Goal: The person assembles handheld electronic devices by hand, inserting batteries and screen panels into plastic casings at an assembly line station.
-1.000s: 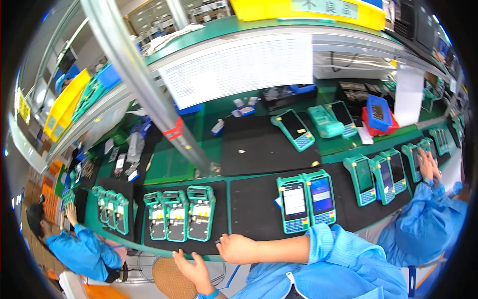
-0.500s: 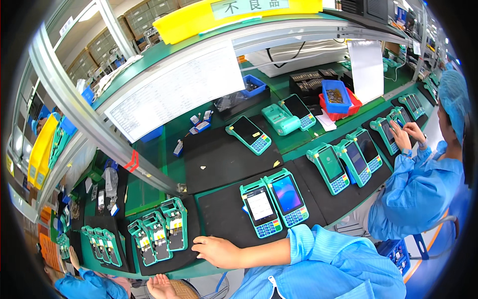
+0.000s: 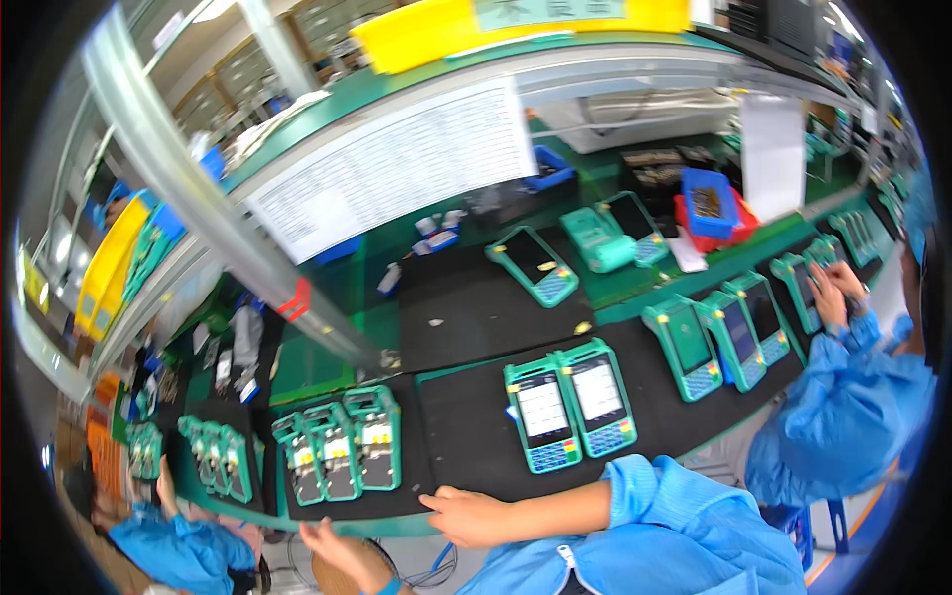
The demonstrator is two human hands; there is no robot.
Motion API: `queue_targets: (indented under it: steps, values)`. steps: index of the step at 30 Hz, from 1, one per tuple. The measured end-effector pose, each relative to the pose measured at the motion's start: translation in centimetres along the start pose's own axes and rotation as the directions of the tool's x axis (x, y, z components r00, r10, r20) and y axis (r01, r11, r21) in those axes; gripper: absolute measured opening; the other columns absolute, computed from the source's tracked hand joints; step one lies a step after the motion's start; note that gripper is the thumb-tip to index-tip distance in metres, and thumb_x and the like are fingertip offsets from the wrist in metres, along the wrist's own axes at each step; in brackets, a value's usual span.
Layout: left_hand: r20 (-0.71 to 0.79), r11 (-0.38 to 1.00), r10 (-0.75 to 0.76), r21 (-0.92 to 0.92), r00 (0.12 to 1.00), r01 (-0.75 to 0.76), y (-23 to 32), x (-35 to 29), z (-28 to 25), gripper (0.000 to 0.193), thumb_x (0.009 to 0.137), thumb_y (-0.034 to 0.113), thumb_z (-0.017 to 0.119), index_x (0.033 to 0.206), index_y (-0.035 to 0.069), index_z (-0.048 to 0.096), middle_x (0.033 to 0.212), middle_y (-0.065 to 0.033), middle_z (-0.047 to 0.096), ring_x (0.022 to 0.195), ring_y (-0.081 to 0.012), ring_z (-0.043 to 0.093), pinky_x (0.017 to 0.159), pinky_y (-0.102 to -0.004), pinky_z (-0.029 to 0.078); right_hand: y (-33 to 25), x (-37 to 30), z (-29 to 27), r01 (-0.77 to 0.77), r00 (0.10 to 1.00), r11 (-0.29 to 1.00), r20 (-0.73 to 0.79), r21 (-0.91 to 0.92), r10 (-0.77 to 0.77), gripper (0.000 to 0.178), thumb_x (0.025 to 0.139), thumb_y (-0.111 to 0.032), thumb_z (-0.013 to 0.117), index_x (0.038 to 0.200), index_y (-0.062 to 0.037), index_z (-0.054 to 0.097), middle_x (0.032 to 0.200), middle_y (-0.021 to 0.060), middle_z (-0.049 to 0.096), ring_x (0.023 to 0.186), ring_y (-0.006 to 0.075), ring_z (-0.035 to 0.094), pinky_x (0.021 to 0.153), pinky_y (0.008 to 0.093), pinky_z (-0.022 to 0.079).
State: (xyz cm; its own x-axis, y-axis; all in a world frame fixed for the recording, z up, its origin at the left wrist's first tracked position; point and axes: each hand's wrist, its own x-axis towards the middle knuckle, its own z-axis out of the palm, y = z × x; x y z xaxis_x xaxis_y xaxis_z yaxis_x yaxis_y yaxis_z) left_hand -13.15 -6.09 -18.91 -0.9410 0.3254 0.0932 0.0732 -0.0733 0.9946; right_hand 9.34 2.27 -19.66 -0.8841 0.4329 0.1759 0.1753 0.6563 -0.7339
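Note:
My right hand point(image 3: 468, 518) is at the near edge of a black mat, its fingers loosely extended with nothing visible in them. Lower and to the left, my left hand point(image 3: 342, 553) hangs just off the table's edge, fingers apart and empty. Beyond my right hand stand two teal payment terminals side by side, the left one point(image 3: 543, 416) and the right one point(image 3: 597, 397), both with lit white screens. Left of my hands lean three opened terminal housings point(image 3: 335, 451) with their inner parts showing; neither hand touches them.
Another terminal point(image 3: 534, 266) lies on the far mat, near a teal device with a rounded end point(image 3: 598, 241). A blue bin point(image 3: 709, 203) sits in a red one. Co-workers sit at both sides, one person's hands point(image 3: 833, 293) on a terminal. A metal post point(image 3: 228, 218) crosses the left.
The view has swung, shifting the scene to the right. The right terminal's screen went from blue-purple to white. My right hand has drawn back to the mat's near edge; my left has risen slightly.

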Motion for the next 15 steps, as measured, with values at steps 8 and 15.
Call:
queue_targets:
  steps: [8,15]
  values:
    - [0.371,0.796,0.441,0.259,0.817,-0.548,0.2,-5.6,4.5,0.051,0.083,0.000,0.059,0.131,0.002,0.042,0.136,-0.0134,0.037,0.125,-0.0255,0.039,0.105,-0.0393,0.034,1.7,-4.6,-2.1,0.248,0.954,0.958,0.137,0.146,-0.268,0.029,0.087,-0.017,0.062,0.112,-0.0032,0.065,0.128,0.0178,0.055,0.120,0.0319,0.051,0.098,0.0403,0.046]
    - [0.560,0.902,0.362,-0.007,0.746,-0.432,1.7,-6.5,6.5,0.023,0.083,-0.003,0.058,0.106,-0.001,0.057,0.110,-0.0143,0.057,0.102,-0.0240,0.056,0.090,-0.0336,0.046,0.8,-16.2,-8.1,-0.282,0.947,0.590,0.120,0.756,0.299,0.032,0.097,-0.019,0.057,0.125,-0.0033,0.060,0.105,0.0097,0.069,0.100,0.0168,0.064,0.091,0.0304,0.048]
